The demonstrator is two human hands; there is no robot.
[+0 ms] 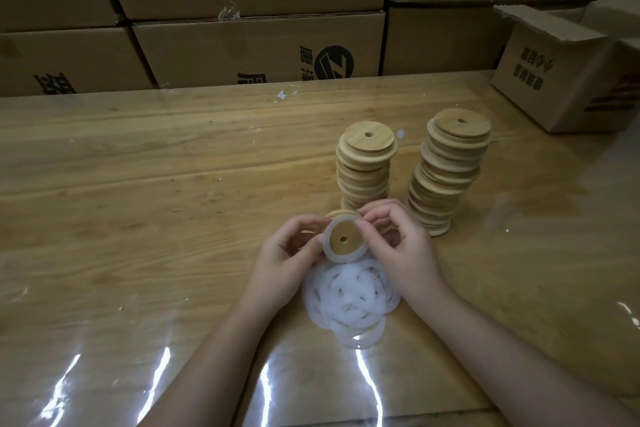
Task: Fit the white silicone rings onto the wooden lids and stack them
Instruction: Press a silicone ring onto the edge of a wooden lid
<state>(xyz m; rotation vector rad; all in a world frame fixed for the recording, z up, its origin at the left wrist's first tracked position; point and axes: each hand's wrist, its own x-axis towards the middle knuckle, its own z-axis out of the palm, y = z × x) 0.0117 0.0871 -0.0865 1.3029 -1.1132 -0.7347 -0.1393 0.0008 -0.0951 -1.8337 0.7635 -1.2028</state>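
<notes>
Hands: left hand [289, 250] and right hand [398, 243] pinch a round wooden lid [343, 240], its white silicone ring [329, 246] nearly seated.
Near: loose white rings [349, 298].
Beyond: two lid stacks [365, 166].
Next: press rim home, then stack.

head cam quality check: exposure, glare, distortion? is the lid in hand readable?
Head view only: dim overall, cartons behind underexposed; white glare streaks on the clear table cover near the bottom; wide-angle slants the cartons' edges; lid and ring, held by left hand and right hand, read clearly; ring pile slightly washed out.
</notes>
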